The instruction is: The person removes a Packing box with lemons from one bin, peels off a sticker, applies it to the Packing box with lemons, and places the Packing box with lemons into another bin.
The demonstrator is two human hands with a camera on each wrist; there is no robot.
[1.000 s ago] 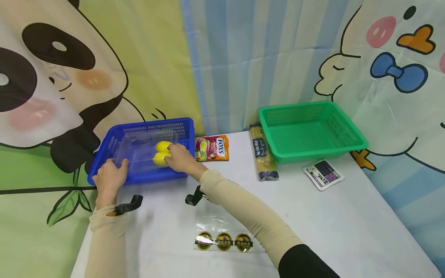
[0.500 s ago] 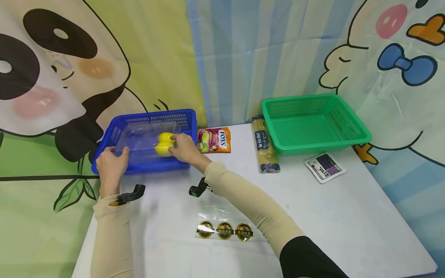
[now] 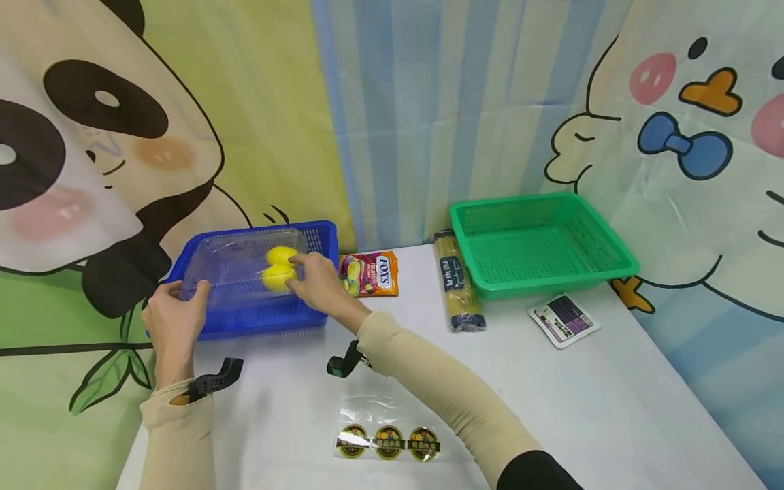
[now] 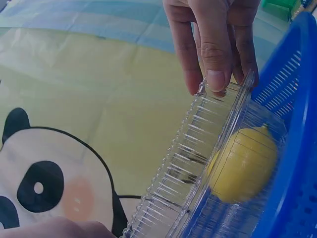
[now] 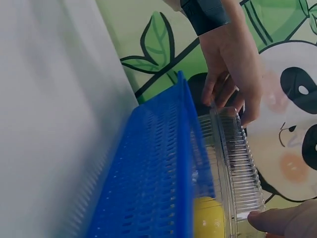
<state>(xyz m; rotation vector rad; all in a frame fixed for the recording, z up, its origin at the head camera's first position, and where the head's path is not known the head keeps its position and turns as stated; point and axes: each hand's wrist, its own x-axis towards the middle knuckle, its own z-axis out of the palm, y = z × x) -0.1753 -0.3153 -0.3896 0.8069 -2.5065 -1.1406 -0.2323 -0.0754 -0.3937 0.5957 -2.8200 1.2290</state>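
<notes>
Two yellow lemons (image 3: 277,278) show inside a clear plastic clamshell box (image 3: 223,265), which sits partly above the rim of the blue basket (image 3: 251,329). My left hand (image 3: 174,318) grips the box's left end, thumb on the near side. At the opposite end, my right hand (image 3: 320,286) pinches the box beside the lemons. In the left wrist view, the right thumb presses the ridged edge of the box (image 4: 198,134), with fingers behind it; a lemon (image 4: 245,163) lies inside, against the basket side. The right wrist view shows the left fingers (image 5: 251,110) around the far end.
Right of the basket lies a candy bag (image 3: 370,273). A spaghetti pack (image 3: 458,282) leans by a green basket (image 3: 545,286), with a white-and-purple packet (image 3: 563,321) in front. A clear bag with round stickers (image 3: 388,442) lies near the front. A printed curtain (image 3: 398,122) stands behind.
Both hands have moved the box slightly up and to the left relative to the blue basket. The lemons have shifted with it. The head view has also tilted a little.
</notes>
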